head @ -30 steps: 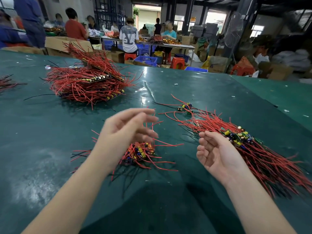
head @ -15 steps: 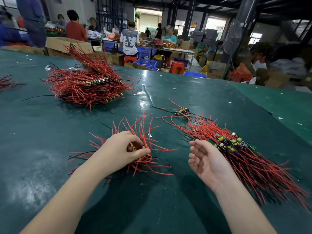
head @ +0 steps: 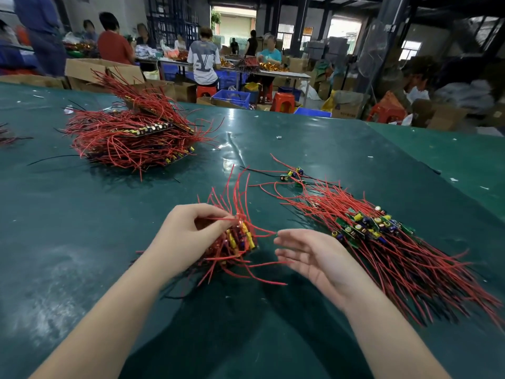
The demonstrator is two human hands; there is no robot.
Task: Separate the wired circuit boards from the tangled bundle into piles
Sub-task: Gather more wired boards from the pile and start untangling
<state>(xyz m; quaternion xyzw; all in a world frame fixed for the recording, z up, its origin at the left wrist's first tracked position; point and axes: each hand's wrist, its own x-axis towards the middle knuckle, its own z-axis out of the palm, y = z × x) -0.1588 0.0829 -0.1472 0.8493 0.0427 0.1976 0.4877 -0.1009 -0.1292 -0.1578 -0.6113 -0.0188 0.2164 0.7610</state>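
Observation:
My left hand (head: 188,237) grips a small bundle of circuit boards (head: 240,239) with red wires sticking up and out, lifted on edge just above the green table (head: 82,242). Just right of that bundle, my right hand (head: 314,258) hovers palm up with relaxed fingers and holds nothing. To its right lies a long pile of wired boards (head: 382,236), red wires fanned toward the near right. A big stacked heap of wired boards (head: 131,140) sits at the far left. One loose board (head: 292,175) lies beyond the right pile.
Cardboard boxes (head: 90,71) line the table's far edge. People work at tables and sit on red stools (head: 284,101) beyond it. A few more red wires (head: 8,138) poke in at the left edge. Small scraps dot the table.
My left hand came down onto the small bundle, closed round it and tipped it up on edge. My right hand moved left toward the bundle, still holding nothing.

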